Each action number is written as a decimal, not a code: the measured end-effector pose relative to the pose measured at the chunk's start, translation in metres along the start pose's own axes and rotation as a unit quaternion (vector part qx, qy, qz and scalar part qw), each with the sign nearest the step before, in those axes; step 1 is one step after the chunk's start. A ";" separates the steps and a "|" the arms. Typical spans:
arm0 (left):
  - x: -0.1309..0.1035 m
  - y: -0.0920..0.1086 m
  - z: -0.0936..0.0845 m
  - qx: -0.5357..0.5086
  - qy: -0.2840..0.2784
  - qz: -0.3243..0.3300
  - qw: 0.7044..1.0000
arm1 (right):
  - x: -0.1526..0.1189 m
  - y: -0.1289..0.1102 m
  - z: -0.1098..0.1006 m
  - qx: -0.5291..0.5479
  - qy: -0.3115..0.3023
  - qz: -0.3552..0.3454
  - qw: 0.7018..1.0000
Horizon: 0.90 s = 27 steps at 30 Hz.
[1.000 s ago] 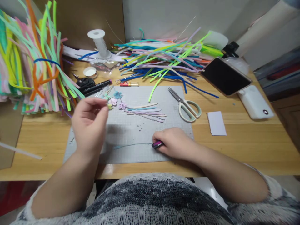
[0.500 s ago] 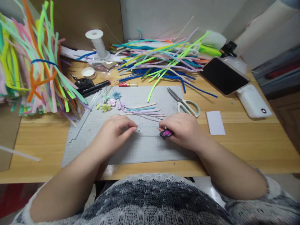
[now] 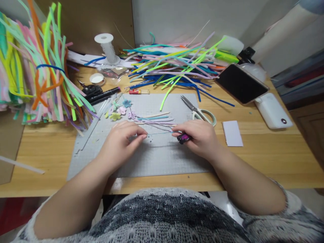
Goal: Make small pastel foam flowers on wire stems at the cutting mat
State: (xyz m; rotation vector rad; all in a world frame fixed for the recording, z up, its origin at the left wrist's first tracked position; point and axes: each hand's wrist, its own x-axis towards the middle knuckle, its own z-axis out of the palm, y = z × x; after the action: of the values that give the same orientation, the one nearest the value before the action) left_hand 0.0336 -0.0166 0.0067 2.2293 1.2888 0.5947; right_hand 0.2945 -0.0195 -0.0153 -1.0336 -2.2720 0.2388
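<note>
A thin bluish wire-like strand (image 3: 160, 133) runs between my two hands just above the grey cutting mat (image 3: 152, 165). My left hand (image 3: 126, 138) is closed in a pinch on its left end. With thumb and forefinger, my right hand (image 3: 198, 136) pinches the other end; a small black-and-purple tool (image 3: 183, 137), its kind unclear, is also tucked in its fingers. Just beyond lie trimmed pipe cleaners (image 3: 157, 118) in pale colours. To their left rest several pipe-cleaner flowers (image 3: 127, 103). Scissors (image 3: 196, 109) with pale handles lie behind my right hand, blades pointing away.
A bundle of pipe cleaners (image 3: 48, 74) stands at the left, and a loose pile (image 3: 174, 64) lies along the wall. Near the back are a white spool (image 3: 108, 49), black pens (image 3: 103, 95) and a small roll (image 3: 97, 79). On the right are a phone (image 3: 242, 83), its white stand (image 3: 272, 111) and a white card (image 3: 232, 133).
The strand between my hands sits slightly higher and slants a little. My right hand has tilted, with the black-and-purple tool moving slightly up and right. My left hand keeps its pinch.
</note>
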 end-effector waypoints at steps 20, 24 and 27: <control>0.003 0.003 0.004 -0.531 0.154 -0.233 0.800 | -0.003 -0.006 0.012 0.165 -0.014 0.187 0.968; 0.000 0.005 0.013 -0.530 0.119 -0.216 0.811 | -0.001 -0.016 0.015 0.238 -0.037 0.202 0.949; -0.005 0.007 0.024 -0.523 0.079 -0.206 0.823 | 0.000 -0.024 0.017 0.282 -0.056 0.218 0.933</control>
State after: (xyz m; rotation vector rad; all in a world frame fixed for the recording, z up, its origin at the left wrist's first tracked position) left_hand 0.0502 -0.0282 -0.0088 0.9796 1.0568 1.0062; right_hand 0.2688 -0.0342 -0.0187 -1.2023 -1.8530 1.0898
